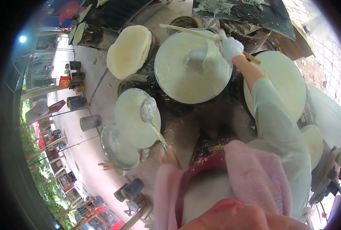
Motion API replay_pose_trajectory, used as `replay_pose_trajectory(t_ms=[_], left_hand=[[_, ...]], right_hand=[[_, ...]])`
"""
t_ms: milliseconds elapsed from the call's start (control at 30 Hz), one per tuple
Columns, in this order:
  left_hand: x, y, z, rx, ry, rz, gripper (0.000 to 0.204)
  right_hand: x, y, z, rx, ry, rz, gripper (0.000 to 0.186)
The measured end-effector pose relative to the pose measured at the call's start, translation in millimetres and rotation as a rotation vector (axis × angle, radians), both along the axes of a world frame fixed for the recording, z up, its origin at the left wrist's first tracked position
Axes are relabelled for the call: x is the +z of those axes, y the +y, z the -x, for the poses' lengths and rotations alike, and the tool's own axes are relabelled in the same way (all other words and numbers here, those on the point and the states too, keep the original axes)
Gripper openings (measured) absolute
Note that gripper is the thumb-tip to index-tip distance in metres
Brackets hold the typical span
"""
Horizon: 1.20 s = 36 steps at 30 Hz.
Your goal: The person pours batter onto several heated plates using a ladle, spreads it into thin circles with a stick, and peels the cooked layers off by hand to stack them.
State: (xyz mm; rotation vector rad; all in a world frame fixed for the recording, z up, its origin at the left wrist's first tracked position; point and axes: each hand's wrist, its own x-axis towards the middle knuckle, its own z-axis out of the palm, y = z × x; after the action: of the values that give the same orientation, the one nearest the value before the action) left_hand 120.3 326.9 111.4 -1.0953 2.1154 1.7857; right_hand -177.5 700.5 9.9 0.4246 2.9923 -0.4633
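Observation:
My right hand [230, 49], in a white glove, grips a wooden tool with a long flat blade [182, 29] over the middle round griddle [166, 69], which has pale batter spread on it and a greyish patch at its centre. My left hand [169, 155] is closed on the handle of a ladle [148, 110]; its batter-smeared bowl is over a smaller pale round surface [132, 126] at lower left. Beside that stands a metal basin [115, 151] with pale liquid. Another pale-coated griddle [273, 96] lies to the right, partly behind my arm.
A stack of round flatbreads [126, 51] sits at upper left. A dark board [266, 21] with pale scraps is at the top. Buckets [90, 122] stand on the concrete floor at left. A pale sheet [327, 115] and a metal stand [327, 180] are at the right.

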Motion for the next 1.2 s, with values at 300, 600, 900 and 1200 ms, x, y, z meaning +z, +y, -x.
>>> replay_pose_trajectory(t_ms=[300,600,900,1200], left_hand=[[23,1,24,-0.101,-0.033,0.036,0.019],[11,-11,58,-0.421,0.268,-0.069,0.024],[7,-8,61,-0.444,0.311,-0.015,0.029],[7,20,52,-0.178,0.154,-0.066,0.024]], right_hand=[[-14,-41,-156,-0.176,0.441,1.056,0.044],[-13,-29,-221,-0.497,-0.02,1.152,0.038],[35,-18,-227,-0.37,-0.247,1.079,0.039],[-3,0,-214,-0.081,-0.289,0.999,0.041]])
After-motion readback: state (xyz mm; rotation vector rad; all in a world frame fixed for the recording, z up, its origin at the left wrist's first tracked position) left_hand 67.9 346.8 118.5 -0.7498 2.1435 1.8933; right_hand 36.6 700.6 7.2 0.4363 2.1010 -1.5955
